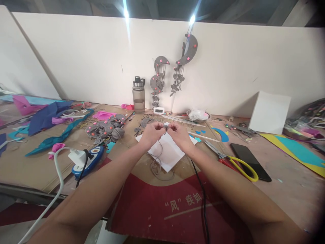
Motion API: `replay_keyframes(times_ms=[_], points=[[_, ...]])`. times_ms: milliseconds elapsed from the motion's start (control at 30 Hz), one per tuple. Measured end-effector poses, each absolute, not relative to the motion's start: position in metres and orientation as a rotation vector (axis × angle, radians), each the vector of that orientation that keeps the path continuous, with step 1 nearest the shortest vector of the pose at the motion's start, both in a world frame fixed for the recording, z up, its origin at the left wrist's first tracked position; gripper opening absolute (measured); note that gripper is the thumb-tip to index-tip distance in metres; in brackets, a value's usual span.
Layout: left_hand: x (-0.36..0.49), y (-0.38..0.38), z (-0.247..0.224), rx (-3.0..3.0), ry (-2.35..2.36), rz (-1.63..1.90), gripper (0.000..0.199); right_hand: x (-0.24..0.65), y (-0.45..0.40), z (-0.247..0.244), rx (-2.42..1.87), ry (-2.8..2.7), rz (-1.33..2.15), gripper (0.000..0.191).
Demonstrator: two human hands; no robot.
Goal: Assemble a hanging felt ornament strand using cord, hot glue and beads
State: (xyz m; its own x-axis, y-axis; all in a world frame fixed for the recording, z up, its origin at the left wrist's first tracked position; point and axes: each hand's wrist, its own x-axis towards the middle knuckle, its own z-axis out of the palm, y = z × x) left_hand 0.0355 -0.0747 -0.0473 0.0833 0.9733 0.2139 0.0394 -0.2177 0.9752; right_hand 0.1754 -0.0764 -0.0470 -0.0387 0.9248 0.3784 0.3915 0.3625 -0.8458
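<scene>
My left hand (153,134) and my right hand (179,135) meet over a white sheet (169,156), fingertips pinched close together. Between them is grey yarn (160,150), its tail hanging down from the fingers and looping loosely onto the sheet and the cardboard below. Something small and grey shows at the fingertips, too small to make out. Just behind my left hand lie grey cut pieces with yarn (145,122). Small blue heart shapes (200,131) lie to the right of my right hand.
Yellow-and-red-handled scissors (223,156) and a black phone (250,162) lie at the right. A blue power strip (88,162) and a grey yarn pile (106,130) are at the left. Behind stand a bottle (138,96) and a small clock (158,110); grey moon hangings (189,51) hang above.
</scene>
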Motion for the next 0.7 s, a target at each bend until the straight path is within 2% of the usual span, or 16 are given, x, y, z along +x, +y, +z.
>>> replay_keyframes(times_ms=[200,400,500,700], points=[[0.0321,-0.0712,-0.0456,1.403,0.962,1.203,0.016,0.1818,-0.0721,-0.0479,-1.228,-1.592,0.727,0.011],[0.0314,-0.0677,-0.0507,1.396,0.992,1.290,0.014,0.1846,-0.0755,-0.0440,-1.101,-1.586,0.875,0.025],[0.0317,-0.0707,-0.0490,1.452,1.050,1.255,0.013,0.1847,-0.0781,-0.0432,-1.012,-1.608,0.796,0.028],[0.0347,-0.0775,-0.0483,1.749,1.183,1.191,0.011,0.1818,-0.0782,-0.0484,-1.089,-1.702,0.612,0.019]])
